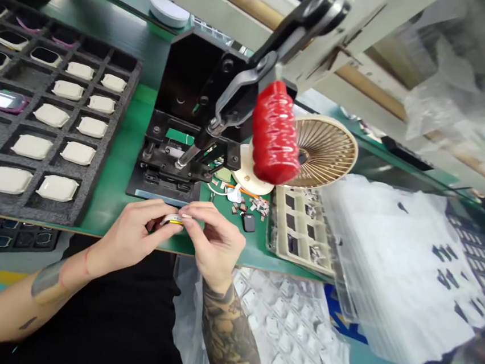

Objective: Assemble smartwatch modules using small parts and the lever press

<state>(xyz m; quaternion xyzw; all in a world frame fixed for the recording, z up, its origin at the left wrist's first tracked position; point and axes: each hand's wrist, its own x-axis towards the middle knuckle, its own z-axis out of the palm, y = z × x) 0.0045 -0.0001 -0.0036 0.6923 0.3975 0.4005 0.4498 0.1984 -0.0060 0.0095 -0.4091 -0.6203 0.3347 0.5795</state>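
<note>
Between my hands, at the bench's front edge, is a small pale smartwatch case (173,219) with a yellow strip along its side. My left hand (137,233) is closed on its left end, thumb below and fingers above. My right hand (216,241) pinches the right end of the case between thumb and fingers; whether a tiny separate part is there too, I cannot tell. Just behind the hands stands a black toggle press (169,169) with a red grip handle (276,134). To the right lie a small black square piece (248,222) and scattered small parts (244,205).
A dark foam tray (80,212) on the left holds several pale watch cases and some with screens. Right of the press are a cream fan (327,150), a compartment box (279,243) with small parts, and a stack of translucent sheets (389,265). A bag-like sheet (292,335) hangs lower.
</note>
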